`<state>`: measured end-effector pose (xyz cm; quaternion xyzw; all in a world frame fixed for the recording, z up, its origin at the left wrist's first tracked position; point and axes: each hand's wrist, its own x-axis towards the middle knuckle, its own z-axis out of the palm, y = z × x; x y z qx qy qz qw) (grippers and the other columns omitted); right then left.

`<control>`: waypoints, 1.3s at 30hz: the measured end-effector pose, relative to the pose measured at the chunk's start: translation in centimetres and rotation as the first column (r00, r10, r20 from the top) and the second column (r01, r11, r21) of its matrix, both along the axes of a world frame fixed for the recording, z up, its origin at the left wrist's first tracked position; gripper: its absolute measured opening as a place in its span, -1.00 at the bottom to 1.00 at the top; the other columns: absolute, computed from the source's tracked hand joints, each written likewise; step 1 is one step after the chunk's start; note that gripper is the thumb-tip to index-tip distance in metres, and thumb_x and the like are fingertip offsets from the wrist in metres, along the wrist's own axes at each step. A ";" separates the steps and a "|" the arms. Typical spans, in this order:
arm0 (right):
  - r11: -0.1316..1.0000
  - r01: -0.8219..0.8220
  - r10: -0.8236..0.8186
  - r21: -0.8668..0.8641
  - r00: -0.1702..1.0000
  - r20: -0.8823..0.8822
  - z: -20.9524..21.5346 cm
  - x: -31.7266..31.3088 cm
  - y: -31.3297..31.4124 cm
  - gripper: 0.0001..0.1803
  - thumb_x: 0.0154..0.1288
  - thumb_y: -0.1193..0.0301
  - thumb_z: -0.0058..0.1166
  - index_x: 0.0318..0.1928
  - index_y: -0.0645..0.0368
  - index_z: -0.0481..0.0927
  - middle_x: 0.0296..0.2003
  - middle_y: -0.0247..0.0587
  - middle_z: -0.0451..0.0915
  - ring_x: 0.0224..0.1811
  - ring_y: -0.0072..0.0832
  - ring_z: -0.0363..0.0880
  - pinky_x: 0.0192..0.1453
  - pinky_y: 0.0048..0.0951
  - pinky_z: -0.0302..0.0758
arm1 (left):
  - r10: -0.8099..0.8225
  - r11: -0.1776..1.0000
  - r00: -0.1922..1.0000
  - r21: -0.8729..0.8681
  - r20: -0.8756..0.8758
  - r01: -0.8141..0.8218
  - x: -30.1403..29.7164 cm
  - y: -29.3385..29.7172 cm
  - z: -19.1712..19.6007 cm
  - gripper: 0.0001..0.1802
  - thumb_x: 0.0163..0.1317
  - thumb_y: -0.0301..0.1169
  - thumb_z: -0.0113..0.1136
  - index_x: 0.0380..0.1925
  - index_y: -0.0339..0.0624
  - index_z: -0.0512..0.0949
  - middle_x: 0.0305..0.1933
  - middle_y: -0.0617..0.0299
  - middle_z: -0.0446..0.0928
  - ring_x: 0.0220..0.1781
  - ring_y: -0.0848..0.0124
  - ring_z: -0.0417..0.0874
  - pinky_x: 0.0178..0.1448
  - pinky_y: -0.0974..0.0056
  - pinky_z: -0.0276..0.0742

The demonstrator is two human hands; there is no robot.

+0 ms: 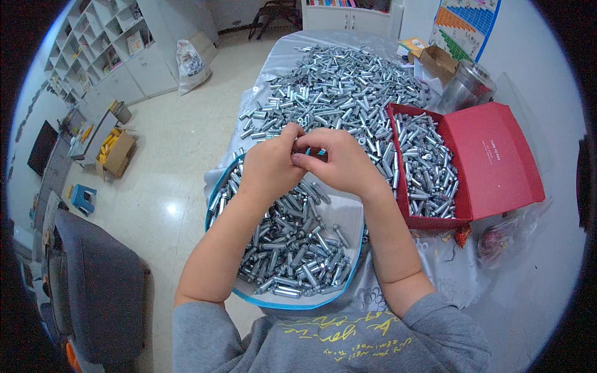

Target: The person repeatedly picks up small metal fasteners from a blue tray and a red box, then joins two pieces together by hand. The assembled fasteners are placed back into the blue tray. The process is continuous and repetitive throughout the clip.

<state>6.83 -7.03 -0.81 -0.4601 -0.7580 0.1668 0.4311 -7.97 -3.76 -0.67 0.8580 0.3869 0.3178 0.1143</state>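
Over the far side of a blue-rimmed tray (311, 304), my left hand (272, 163) and my right hand (341, 160) meet with fingers closed in a pinch. A few small blue bits show between the right thumb and fingers; what the two hands hold is mostly hidden by them. Below lie many assembled metal expansion bolts (292, 248), heaped in the tray. Just beyond my fingers spreads a large pile of loose silver sleeves and bolt parts (336, 87) on the table.
A red box (435, 222) full of metal parts stands at the right, its lid (497, 161) folded open. Behind it are a metal canister (467, 86) and an open cardboard box (437, 64). A clear plastic bag (504, 239) lies nearer. A dark chair (102, 286) stands at the left.
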 end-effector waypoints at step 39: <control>0.891 -0.280 0.056 -0.357 0.848 -0.526 0.1 3.3 0.0 -0.81 0.22 0.31 -0.07 -0.27 0.17 0.47 -0.53 -0.39 0.45 -0.55 -0.68 0.42 -0.59 -0.65 0.30 | -0.096 0.986 0.995 0.138 0.028 0.091 0.0 -0.5 0.1 -0.81 0.21 -0.28 0.03 -0.43 -0.16 0.37 -0.64 0.00 0.42 -0.57 0.03 0.49 -0.55 0.13 0.30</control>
